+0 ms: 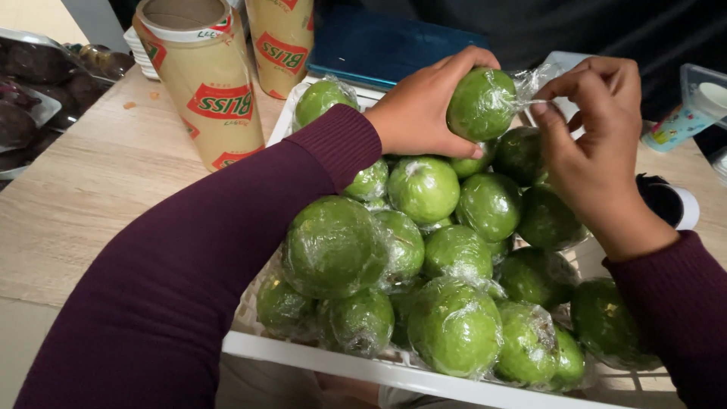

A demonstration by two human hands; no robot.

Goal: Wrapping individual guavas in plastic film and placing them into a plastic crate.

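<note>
fingers grip wrapped green fruit | beige film roll left

Light wood-grain worktop. Carried on it: white slatted crate, two rolls of cling film, blue-lidded box, a cup.

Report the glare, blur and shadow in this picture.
Head view: soft even light, white glare spots on the cling film of the held green fruit and the pile in the white crate; left hand and right hand sharp; rolls slightly soft; top edge dark.
</note>
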